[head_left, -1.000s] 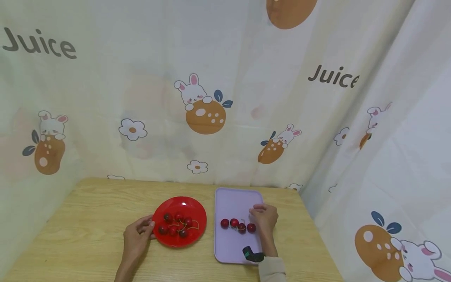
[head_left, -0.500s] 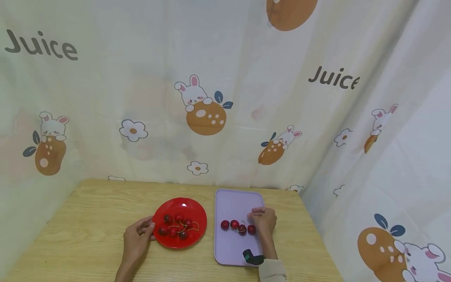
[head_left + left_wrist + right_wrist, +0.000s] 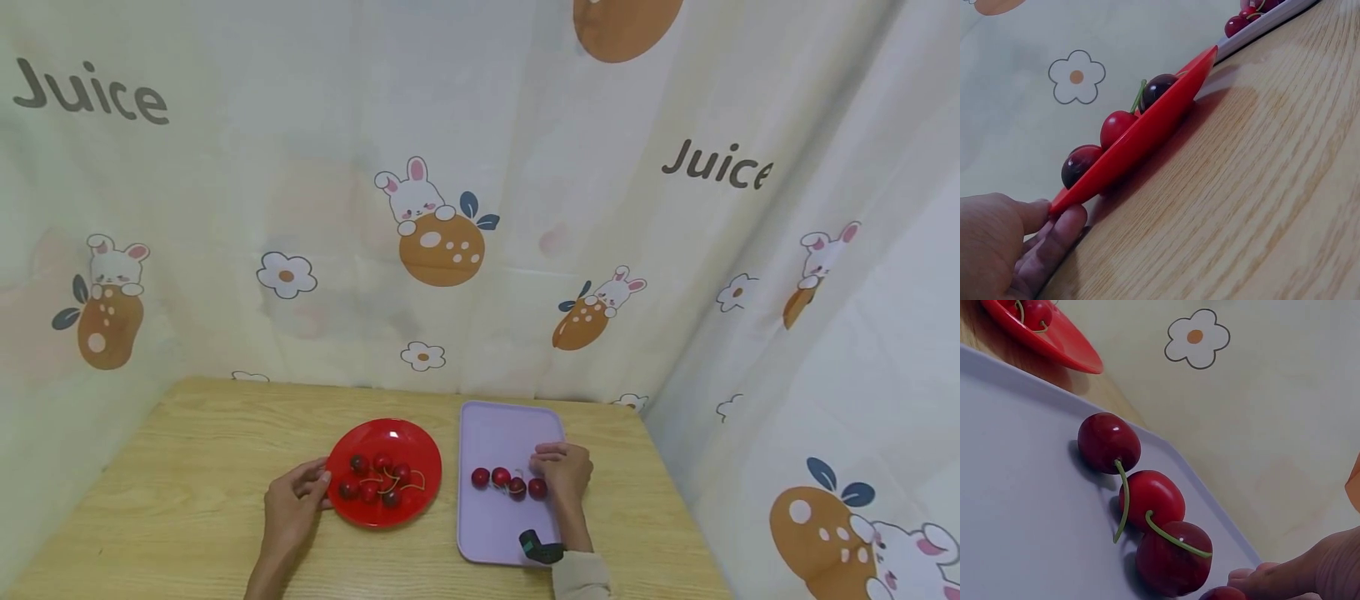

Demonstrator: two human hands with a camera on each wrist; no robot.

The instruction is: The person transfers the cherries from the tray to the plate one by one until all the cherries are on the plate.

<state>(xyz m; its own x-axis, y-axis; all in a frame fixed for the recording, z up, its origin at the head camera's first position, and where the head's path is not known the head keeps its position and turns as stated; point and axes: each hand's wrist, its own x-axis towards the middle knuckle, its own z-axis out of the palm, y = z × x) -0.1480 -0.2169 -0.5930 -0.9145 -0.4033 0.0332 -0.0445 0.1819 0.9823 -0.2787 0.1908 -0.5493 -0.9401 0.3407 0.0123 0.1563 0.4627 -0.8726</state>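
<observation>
Fingers [image 3: 1067,230] of the left hand [image 3: 291,507] pinch the rim of a glossy, shallow red plate [image 3: 418,448] of smooth, stemmed cherries [image 3: 383,462], while the right hand [image 3: 566,471], whose hold cannot be told, is just beside four round cherries [image 3: 501,477] rowed across a lilac, round-cornered tray [image 3: 502,429] on the wood-grained counter [image 3: 225,450].

A narrow strip of pale wood-grain tabletop [image 3: 448,512] is running free between the round, glossy red plate [image 3: 397,437] and the rectangular lilac tray [image 3: 506,429]. A row of four round, dark-red cherries [image 3: 501,477] is blocking the tray's middle, with bare surface stretching beyond and in front. The left hand [image 3: 294,502] is obstructing the plate's left rim; the right hand [image 3: 567,475] is covering part of the tray's right edge. A pale printed curtain [image 3: 337,333] is closing the far side.
</observation>
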